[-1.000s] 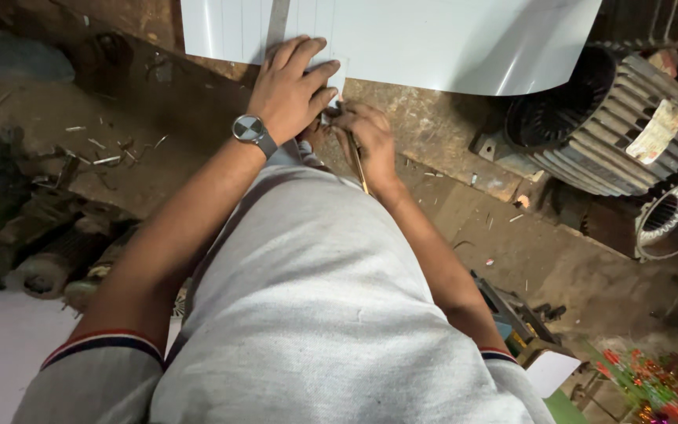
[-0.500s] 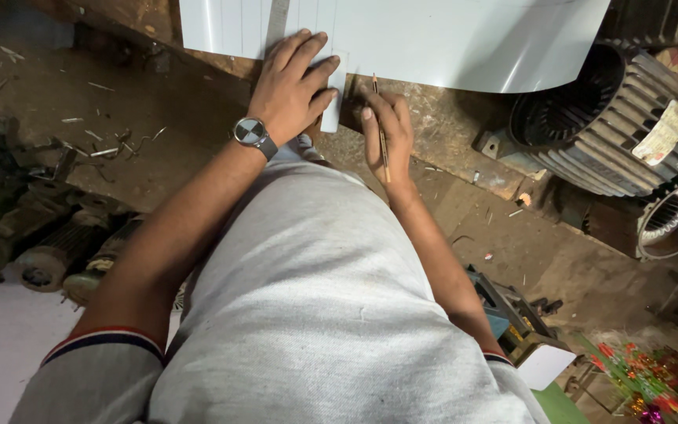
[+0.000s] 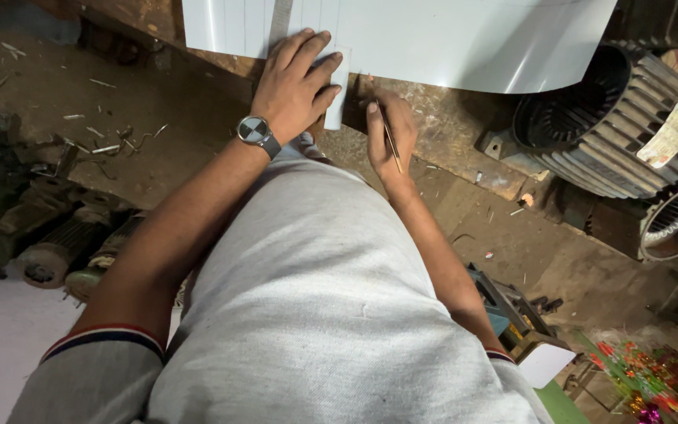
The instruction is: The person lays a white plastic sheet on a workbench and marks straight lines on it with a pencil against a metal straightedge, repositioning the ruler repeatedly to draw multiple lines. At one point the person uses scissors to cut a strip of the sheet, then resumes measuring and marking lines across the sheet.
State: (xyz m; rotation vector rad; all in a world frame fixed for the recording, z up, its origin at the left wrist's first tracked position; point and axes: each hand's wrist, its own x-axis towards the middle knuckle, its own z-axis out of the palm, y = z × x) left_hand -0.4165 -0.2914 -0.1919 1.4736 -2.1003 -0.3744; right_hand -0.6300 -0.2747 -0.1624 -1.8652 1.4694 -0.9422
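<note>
A person is looking down over their own grey shirt at a dusty wooden workbench (image 3: 464, 149). A large white sheet (image 3: 464, 35) is lying across the far edge of the bench, with thin ruled lines running away from the person on its left part.

The left hand (image 3: 296, 82), with a round wristwatch (image 3: 254, 130) on the wrist, is pressing flat on the sheet's near edge. Its fingers (image 3: 308, 51) are spreading wide and pointing away from the person. Under this hand a narrow steel ruler (image 3: 279, 20) is lying on the sheet, its long axis running straight away from the person, and its far end is leaving the top of the view. A thin strip of the sheet (image 3: 335, 98) is hanging down past the near edge, just right of the left hand.

The right hand (image 3: 392, 129) is resting on the bench just right of that strip, curling narrowly around a thin pencil-like stick (image 3: 390, 140). The stick's long axis is lying almost along the hand, tilting slightly left, and its upper end is pointing toward the sheet. Whether that tip is touching the sheet cannot be told.

Right of the sheet, 2 ribbed motor housings (image 3: 614, 129) are sitting on the bench. Metal shavings (image 3: 115, 141) are lying scattered left of the left hand.
</note>
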